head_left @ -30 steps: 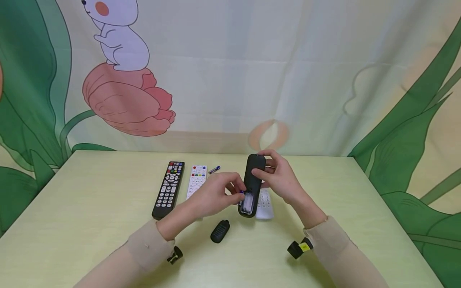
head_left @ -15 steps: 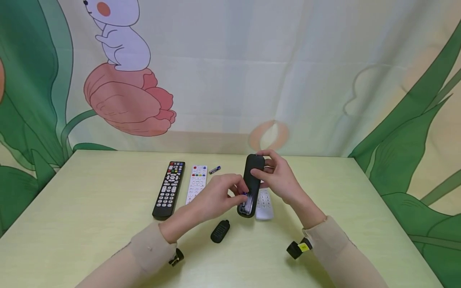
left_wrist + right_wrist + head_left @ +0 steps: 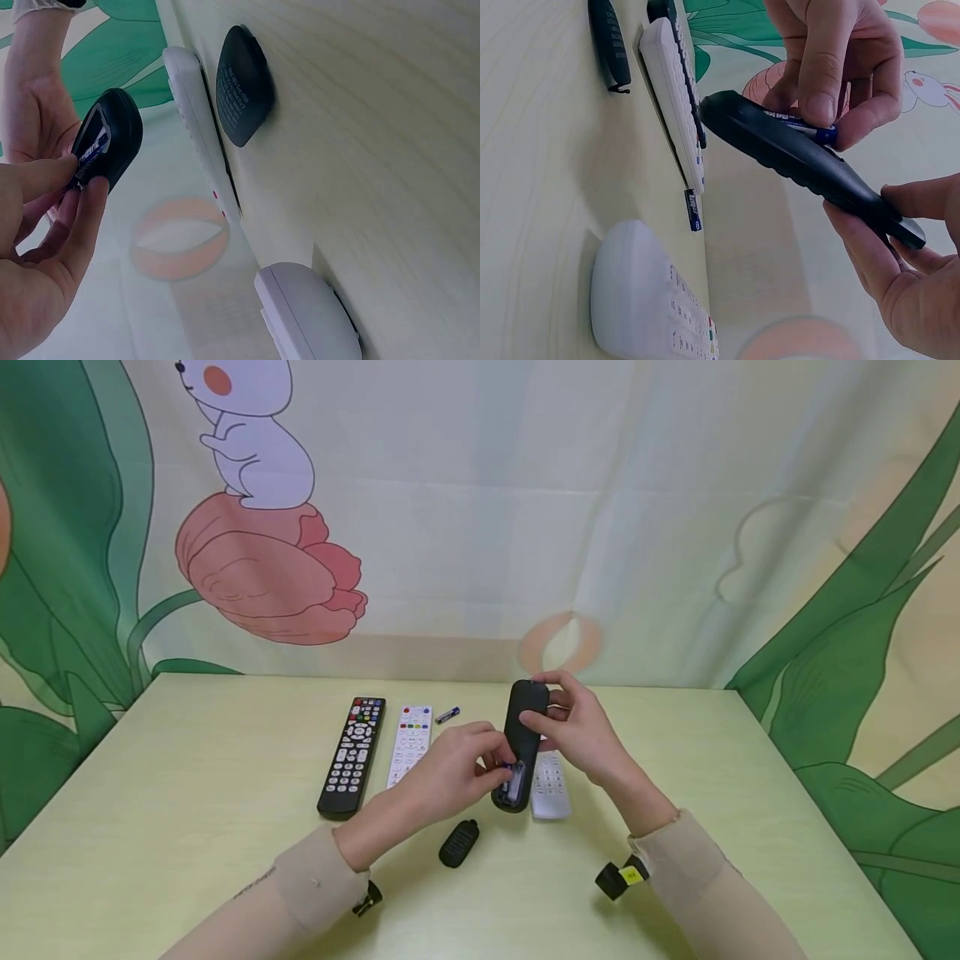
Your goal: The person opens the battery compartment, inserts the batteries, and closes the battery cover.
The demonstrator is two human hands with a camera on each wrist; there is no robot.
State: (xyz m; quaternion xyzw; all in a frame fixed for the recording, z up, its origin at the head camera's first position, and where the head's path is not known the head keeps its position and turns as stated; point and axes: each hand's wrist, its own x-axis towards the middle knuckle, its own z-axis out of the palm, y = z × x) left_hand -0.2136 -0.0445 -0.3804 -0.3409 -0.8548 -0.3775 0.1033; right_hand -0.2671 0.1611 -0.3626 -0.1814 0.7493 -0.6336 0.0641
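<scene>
My right hand [image 3: 581,727] grips a black remote control [image 3: 525,710] by its upper end, raised off the table with its back and uncovered battery compartment [image 3: 513,785] toward me. With thumb and fingers my left hand [image 3: 453,768] pinches a blue battery [image 3: 823,135] at that compartment. Seen from the right wrist, one end of this battery sticks up above the remote's back. In the left wrist view, a battery's printed side [image 3: 91,150] shows inside the compartment. The loose black battery cover [image 3: 458,843] lies on the table below the hands.
Left of the hands lie a black remote [image 3: 352,760] and a white remote [image 3: 410,743], buttons up. Another white remote [image 3: 551,793] is under the raised one. A loose battery [image 3: 447,715] lies farther back. A printed curtain [image 3: 480,527] hangs behind the table.
The held remote and my right hand have shifted slightly left. My left fingers have moved a little at the compartment and still pinch the battery.
</scene>
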